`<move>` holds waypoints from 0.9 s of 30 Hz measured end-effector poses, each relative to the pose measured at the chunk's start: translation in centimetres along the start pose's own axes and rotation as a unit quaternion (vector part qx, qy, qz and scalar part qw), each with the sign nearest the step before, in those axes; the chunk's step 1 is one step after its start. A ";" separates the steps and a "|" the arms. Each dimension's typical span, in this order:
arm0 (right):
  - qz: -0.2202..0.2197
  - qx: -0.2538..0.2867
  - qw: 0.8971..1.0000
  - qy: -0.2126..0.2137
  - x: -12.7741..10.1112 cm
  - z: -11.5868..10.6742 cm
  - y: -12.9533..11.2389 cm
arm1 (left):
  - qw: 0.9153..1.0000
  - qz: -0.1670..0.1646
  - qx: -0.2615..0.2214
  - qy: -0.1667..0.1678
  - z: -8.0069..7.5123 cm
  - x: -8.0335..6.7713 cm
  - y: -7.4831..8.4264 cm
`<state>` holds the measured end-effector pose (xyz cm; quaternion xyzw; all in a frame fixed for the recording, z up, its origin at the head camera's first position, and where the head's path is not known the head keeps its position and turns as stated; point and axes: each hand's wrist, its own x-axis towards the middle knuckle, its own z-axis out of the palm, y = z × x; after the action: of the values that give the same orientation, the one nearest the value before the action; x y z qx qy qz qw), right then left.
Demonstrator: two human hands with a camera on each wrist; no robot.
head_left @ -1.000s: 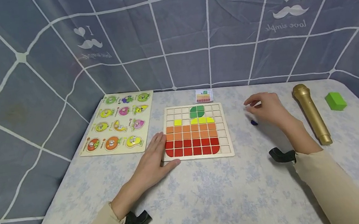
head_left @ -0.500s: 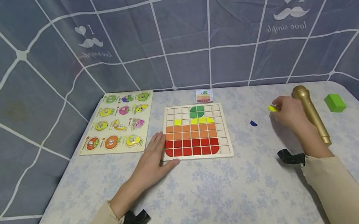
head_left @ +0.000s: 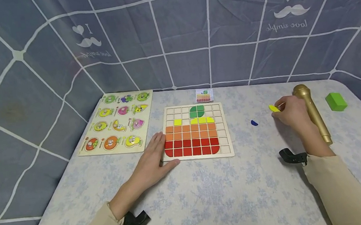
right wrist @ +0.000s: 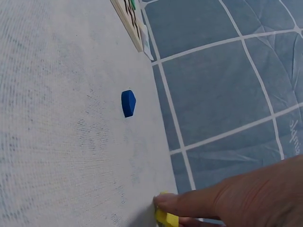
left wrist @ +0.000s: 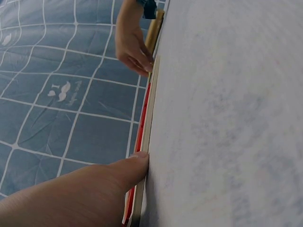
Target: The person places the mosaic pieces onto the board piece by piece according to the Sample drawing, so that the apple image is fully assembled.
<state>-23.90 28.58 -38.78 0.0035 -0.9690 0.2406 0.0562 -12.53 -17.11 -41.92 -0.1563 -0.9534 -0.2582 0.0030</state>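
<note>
A blue-grey fabric backdrop (head_left: 171, 35) with a white grid of lines and printed moustache motifs fills the upper part of the head view and runs down the left side. Below it lies the worktop (head_left: 210, 198), covered in a pale cloth with a faint blue flower print.

At centre left of the frame, a fruit peg puzzle (head_left: 118, 123) lies flat near the backdrop. Just right of it and lower, the left hand (head_left: 153, 164) rests flat on the worktop with fingers straight and relaxed, holding nothing; its fingertips touch the lower left edge of the grid board (head_left: 196, 132), which the left wrist view confirms. The grid board sits in the middle of the frame, its cells filled with red, orange, yellow and green tiles, with bare cells around them. A small pattern card (head_left: 204, 95) lies just above the board, near the backdrop.

Right of the board, a small blue piece (head_left: 254, 122) lies alone on the cloth. Further right, the right hand (head_left: 292, 112) pinches a yellow piece (head_left: 274, 108) between its fingertips, low over the cloth; the right wrist view shows the piece at the fingertips. Just behind that hand lies a gold microphone (head_left: 314, 115), and a green block (head_left: 336, 101) sits at the far right, apart from it.
</note>
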 end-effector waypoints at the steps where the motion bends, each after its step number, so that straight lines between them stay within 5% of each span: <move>1: -0.005 0.006 1.000 0.012 0.0 0.0 0.0 | 1.000 -0.002 0.000 0.000 0.0 0.0 0.0; 6: -0.015 0.034 0.999 0.034 -0.2 -0.7 0.1 | 1.000 -0.004 -0.001 0.002 0.0 -0.1 -0.1; 13: -0.014 0.035 0.999 0.001 -0.4 -0.9 -0.8 | 1.000 -0.004 -0.001 0.000 0.1 -0.1 -0.2; 27: -0.070 0.057 0.996 -0.023 -0.8 2.0 -3.2 | 1.000 -0.008 0.000 -0.003 0.1 -0.1 -0.1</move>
<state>-23.20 24.75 -39.13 0.0798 -0.9522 0.2905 0.0508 -12.41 -17.15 -42.09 -0.1491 -0.9547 -0.2576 -0.0017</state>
